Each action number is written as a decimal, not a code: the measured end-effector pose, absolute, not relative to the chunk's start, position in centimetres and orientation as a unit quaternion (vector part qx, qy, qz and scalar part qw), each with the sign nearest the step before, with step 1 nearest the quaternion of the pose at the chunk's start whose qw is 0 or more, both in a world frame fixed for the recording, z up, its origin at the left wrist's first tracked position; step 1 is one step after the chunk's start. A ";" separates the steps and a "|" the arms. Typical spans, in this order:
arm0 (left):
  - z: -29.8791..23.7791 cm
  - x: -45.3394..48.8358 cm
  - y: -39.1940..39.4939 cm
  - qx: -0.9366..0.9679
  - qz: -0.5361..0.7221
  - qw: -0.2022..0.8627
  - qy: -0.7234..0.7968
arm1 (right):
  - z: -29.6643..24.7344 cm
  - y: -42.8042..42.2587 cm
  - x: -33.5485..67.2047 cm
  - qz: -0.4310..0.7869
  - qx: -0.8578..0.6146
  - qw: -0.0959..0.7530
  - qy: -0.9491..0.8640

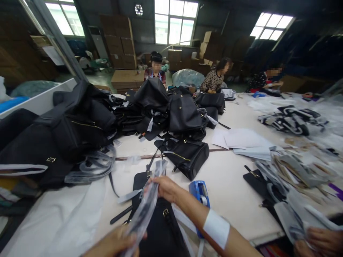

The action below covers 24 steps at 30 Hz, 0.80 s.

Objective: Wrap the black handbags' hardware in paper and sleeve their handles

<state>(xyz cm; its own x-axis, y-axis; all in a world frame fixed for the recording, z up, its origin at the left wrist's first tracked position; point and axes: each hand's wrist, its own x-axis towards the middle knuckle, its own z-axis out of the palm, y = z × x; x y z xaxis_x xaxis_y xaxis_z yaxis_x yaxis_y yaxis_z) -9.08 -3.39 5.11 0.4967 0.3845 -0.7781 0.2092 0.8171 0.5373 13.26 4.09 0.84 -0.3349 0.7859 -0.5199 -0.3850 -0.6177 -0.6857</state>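
A long strip of clear plastic wrap (143, 214) with something dark inside, perhaps a strap, is stretched slantwise between my two hands. My left hand (118, 241) grips its lower end near the bottom edge of the view. The upper part is pinched in my right hand (163, 187), whose forearm carries a white band. Beneath the strip lies a black leather-like bag (160, 228) with gold buckles and straps. Right of it, by my right forearm, stands a blue tape dispenser (199, 192). A smaller black bag with a gold zip (187, 155) rests just beyond my right hand.
Black bags (184, 114) are piled across the table's back, with more bags (59, 142) at left. White sheets (243, 139) and wrapped straps (292, 119) lie right. Another person's hands (318, 241) work at bottom right. Several people sit beyond the table.
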 end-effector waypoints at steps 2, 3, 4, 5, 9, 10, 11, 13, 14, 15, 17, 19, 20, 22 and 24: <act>7.7 -8.3 1.0 0.252 0.217 0.846 0.416 | 1.9 8.1 14.9 0.752 -0.454 0.415 -0.237; 8.9 -8.0 3.2 0.235 0.306 0.845 0.371 | 2.3 9.8 15.8 0.731 -0.458 0.443 -0.242; 9.8 -7.7 4.9 0.229 0.374 0.835 0.332 | 2.4 11.1 16.6 0.712 -0.460 0.466 -0.252; 10.3 -7.5 6.2 0.232 0.417 0.823 0.308 | 2.4 11.9 17.3 0.680 -0.479 0.479 -0.281; 5.5 -8.9 6.1 0.270 0.415 0.746 0.445 | -0.2 9.0 18.6 0.552 -0.597 0.405 -0.419; 3.1 -9.7 4.9 0.286 0.374 0.719 0.511 | -1.3 7.1 18.5 0.547 -0.612 0.381 -0.426; 0.6 -10.6 3.4 0.307 0.331 0.681 0.577 | -2.4 4.8 18.3 0.541 -0.627 0.356 -0.433; -4.0 -12.3 -0.1 0.370 0.257 0.591 0.669 | -4.5 -0.2 17.8 0.508 -0.665 0.315 -0.448; -5.8 -13.0 -1.9 0.412 0.243 0.542 0.691 | -5.4 -2.8 17.4 0.490 -0.682 0.300 -0.452; -7.2 -13.4 -3.6 0.440 0.228 0.513 0.701 | -6.1 -5.2 17.0 0.473 -0.698 0.288 -0.454; -8.9 -13.4 -6.4 0.466 0.186 0.532 0.682 | -7.3 -9.3 16.2 0.420 -0.728 0.245 -0.483; -9.5 -12.5 -8.4 0.487 0.159 0.541 0.667 | -8.2 -12.0 15.1 0.390 -0.744 0.210 -0.500; -9.5 -11.9 -8.9 0.496 0.154 0.532 0.669 | -8.4 -12.8 14.6 0.379 -0.747 0.204 -0.507; -9.6 -10.8 -9.2 0.508 0.153 0.497 0.687 | -8.7 -13.3 13.8 0.372 -0.752 0.204 -0.504; -9.7 -10.4 -8.6 0.512 0.144 0.484 0.695 | -8.6 -12.8 13.2 0.369 -0.757 0.206 -0.498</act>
<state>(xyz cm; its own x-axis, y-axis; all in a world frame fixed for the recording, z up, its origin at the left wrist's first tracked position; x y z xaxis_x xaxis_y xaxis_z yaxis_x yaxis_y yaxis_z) -10.35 -8.65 -9.70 -0.0074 0.8511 -0.5250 0.5715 0.4345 0.6962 13.22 -12.82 -8.63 0.2310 0.9065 -0.3534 0.6018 -0.4185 -0.6802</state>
